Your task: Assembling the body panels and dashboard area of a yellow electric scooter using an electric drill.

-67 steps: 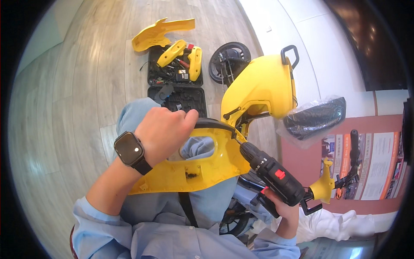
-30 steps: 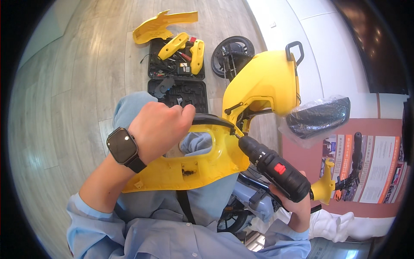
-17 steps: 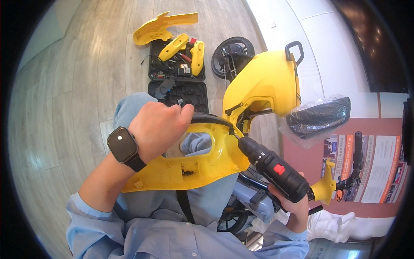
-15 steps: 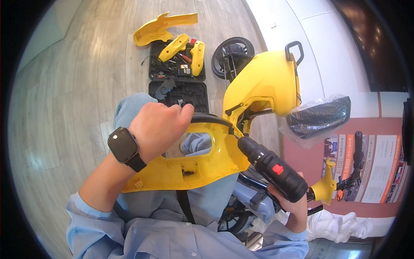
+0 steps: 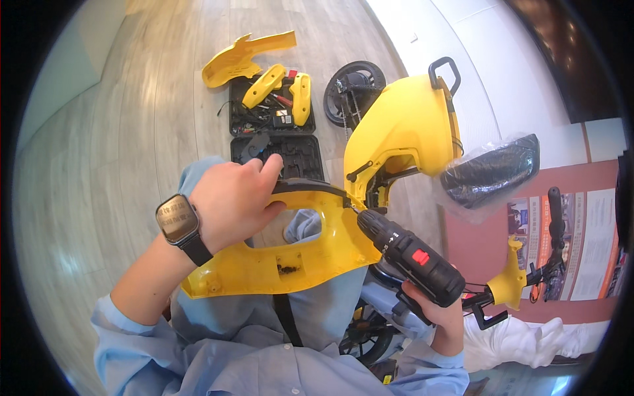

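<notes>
Across my lap lies a yellow plastic panel (image 5: pixel 333 261) with a large oval opening and a curved black strip (image 5: pixel 314 185) along its far edge. My left hand (image 5: pixel 231 201), below a wristwatch, is closed around the panel's far left edge, its thumb at the opening. A black cordless drill (image 5: pixel 419 257) with a red switch is in my right hand (image 5: pixel 441 313), which wraps its handle. The drill's tip meets the panel's far right corner, beside the black strip's end. My right fingers are partly hidden under the drill.
Beyond my lap stands an open black tool case (image 5: pixel 281 158) with yellow covers (image 5: pixel 300 99) on it. A larger yellow panel (image 5: pixel 231 63) lies behind. To the right are a yellow scooter body (image 5: pixel 389 122), a wheel (image 5: pixel 337 105), a plastic-wrapped black seat (image 5: pixel 492 168) and a handlebar (image 5: pixel 556 214).
My left hand has shifted slightly left and its thumb now shows at the opening. The drill has moved slightly left, its tip still at the panel's corner. The view has shifted a little.
</notes>
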The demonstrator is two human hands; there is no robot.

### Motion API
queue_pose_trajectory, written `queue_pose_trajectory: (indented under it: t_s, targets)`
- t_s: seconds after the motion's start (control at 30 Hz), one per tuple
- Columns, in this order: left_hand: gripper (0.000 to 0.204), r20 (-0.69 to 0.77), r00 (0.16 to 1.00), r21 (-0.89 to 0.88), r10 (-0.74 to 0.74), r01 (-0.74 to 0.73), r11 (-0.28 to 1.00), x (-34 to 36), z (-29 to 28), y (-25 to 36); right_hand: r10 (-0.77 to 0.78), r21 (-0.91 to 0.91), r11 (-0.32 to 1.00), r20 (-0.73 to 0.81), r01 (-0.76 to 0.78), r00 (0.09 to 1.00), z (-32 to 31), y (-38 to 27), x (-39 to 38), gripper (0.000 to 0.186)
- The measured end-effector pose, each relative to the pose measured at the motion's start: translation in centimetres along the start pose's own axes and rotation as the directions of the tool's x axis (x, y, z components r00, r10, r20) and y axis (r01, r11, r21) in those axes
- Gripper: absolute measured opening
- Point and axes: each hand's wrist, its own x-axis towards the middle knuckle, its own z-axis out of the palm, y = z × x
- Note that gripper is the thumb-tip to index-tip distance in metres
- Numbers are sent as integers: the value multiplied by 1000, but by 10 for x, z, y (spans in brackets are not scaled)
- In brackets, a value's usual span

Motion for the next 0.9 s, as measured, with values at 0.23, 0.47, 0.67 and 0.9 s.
queue_pose_trajectory:
  t_s: [0.23,0.47,0.67,0.9]
  targets:
    - [35,-219,856,245,468,-416,876,16,0,31,67,-6,998,-42,-68,997,-2,18,-12,30]
    - [20,-94,761,309,641,-590,746,59,36,61,167,52,985,-68,-164,984,-6,30,-31,30]
    - [3,-89,747,298,659,-612,733,76,47,64,386,306,896,-182,-321,905,0,54,-74,26]
    - [9,-298,763,197,574,-539,819,72,46,82,600,747,571,-98,-340,794,32,66,-108,24]
